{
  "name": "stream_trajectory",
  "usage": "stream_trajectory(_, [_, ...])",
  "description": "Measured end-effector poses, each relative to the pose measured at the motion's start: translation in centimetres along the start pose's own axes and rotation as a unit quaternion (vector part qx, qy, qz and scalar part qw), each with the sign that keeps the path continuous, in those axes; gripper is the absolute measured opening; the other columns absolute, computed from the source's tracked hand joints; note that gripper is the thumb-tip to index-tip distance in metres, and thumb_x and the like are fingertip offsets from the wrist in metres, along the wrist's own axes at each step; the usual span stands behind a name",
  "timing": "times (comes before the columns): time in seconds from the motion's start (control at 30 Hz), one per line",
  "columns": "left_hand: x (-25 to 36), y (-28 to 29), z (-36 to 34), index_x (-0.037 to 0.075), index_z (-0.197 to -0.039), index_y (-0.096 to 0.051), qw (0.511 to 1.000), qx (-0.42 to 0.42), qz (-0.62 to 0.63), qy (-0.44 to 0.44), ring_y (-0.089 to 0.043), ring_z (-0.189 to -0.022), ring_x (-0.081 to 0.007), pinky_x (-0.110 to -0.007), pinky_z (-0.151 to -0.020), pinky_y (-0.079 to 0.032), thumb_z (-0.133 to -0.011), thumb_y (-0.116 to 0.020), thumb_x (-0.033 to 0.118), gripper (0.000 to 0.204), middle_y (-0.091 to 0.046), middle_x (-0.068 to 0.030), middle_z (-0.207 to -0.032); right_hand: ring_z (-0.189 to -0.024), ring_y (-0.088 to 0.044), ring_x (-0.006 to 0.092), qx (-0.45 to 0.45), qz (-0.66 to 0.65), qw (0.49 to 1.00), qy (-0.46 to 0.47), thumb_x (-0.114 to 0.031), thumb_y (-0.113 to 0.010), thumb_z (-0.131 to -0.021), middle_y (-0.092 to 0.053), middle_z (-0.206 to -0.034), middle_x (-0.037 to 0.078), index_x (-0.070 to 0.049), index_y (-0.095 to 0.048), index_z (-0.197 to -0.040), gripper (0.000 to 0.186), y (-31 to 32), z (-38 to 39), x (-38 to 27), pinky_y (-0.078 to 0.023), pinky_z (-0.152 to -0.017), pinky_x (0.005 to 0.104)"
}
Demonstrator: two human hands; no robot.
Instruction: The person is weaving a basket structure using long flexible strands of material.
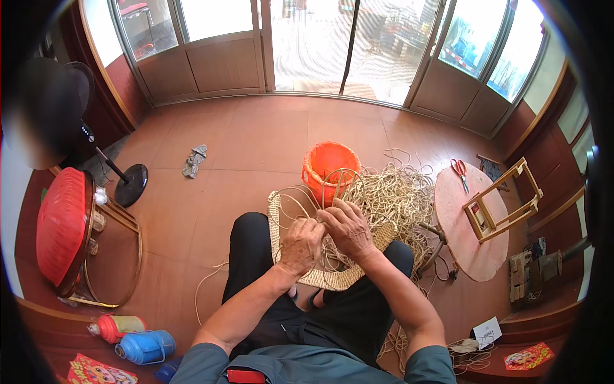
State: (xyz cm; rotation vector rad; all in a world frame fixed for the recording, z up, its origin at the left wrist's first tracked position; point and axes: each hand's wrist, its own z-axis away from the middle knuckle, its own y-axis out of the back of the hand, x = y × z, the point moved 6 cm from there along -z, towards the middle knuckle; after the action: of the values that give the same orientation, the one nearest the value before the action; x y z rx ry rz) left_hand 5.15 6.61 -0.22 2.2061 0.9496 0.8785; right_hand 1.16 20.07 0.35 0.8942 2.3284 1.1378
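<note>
My left hand (302, 246) and my right hand (348, 229) meet over my lap, fingers closed in a pinch on pale straw cord (296, 197). Thin loops of it rise around both hands; the exact grip point is hidden by the fingers. Below them a curved, braided straw band (332, 280) lies across my knees, its left end reaching up past my left knee. Beyond my right hand spreads a large tangled heap of the same straw cord (400, 192). An orange bucket (311, 157) lined with a bag stands just ahead of the hands.
On a round board (448, 217) at right lie red-handled scissors (458, 168) and a small wooden frame (484, 232). A red-cushioned chair (64, 224) and a fan base (132, 185) stand at left. A grey cloth (194, 161) and two flasks, one blue (146, 347), are on the floor.
</note>
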Motion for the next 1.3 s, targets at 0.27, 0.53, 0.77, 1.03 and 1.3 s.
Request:
stream_trajectory(0.27, [1.6, 1.3, -0.1, 0.002, -0.098, -0.073, 0.947, -0.121, 0.249, 0.163, -0.074, -0.078, -0.0403, -0.048, -0.071, -0.055, -0.11, -0.065, 0.031, 0.033, -0.073, -0.0193, -0.081, -0.134, -0.054, 0.0208, -0.031, 0.05, 0.992, 0.111, -0.022, -0.066, -0.094, -0.071, -0.123, -0.004, -0.02, -0.061, -0.128, 0.035, -0.2, 0.8, 0.9, -0.044, -0.108, 0.0402])
stream_trajectory(0.53, [4.2, 6.2, -1.2, 0.002, -0.101, -0.077, 0.915, -0.18, 0.302, 0.196, -0.068, -0.07, -0.0196, -0.037, -0.066, -0.051, -0.11, -0.065, 0.026, 0.028, -0.068, -0.0129, -0.075, -0.105, -0.065, 0.0181, -0.078, -0.037, 0.989, 0.118, -0.018, -0.057, -0.098, -0.069, -0.101, -0.001, -0.019, -0.061, -0.119, 0.022, 0.3, -0.4, 1.2, -0.044, -0.093, 0.0377])
stream_trajectory(0.77, [1.0, 14.9, -0.3, 0.003, -0.101, -0.08, 0.878, -0.144, 0.387, 0.241, -0.049, -0.065, -0.0034, -0.024, -0.058, -0.036, -0.112, -0.065, 0.024, 0.029, -0.059, 0.0055, -0.072, -0.091, -0.07, 0.0186, 0.045, -0.042, 0.997, -0.038, -0.02, -0.069, -0.1, -0.071, -0.087, -0.003, -0.02, -0.067, -0.105, 0.005, 3.0, -2.1, 3.9, -0.044, -0.089, 0.039])
stream_trajectory(1.03, [-14.3, 31.6, 6.6, 0.01, -0.098, -0.07, 0.86, 0.111, 0.38, 0.323, -0.042, -0.055, -0.0023, -0.021, -0.049, -0.033, -0.111, -0.068, 0.036, 0.029, -0.054, 0.0065, -0.069, -0.092, -0.07, 0.0206, 0.096, -0.037, 0.985, -0.141, -0.026, -0.073, -0.1, -0.072, -0.086, 0.0, -0.018, -0.066, -0.105, 0.011, 2.7, -1.6, 6.0, -0.044, -0.092, 0.0429])
stream_trajectory(1.3, [-34.2, 57.7, 23.8, 0.012, -0.101, -0.066, 0.797, 0.344, 0.111, 0.485, -0.028, -0.047, -0.0026, -0.022, -0.038, -0.024, -0.104, -0.072, 0.057, 0.045, -0.038, 0.0077, -0.067, -0.091, -0.071, 0.023, 0.125, -0.055, 0.966, -0.219, -0.026, -0.074, -0.1, -0.071, -0.083, 0.001, -0.018, -0.065, -0.103, 0.013, 2.6, -1.5, 6.9, -0.045, -0.091, 0.0425])
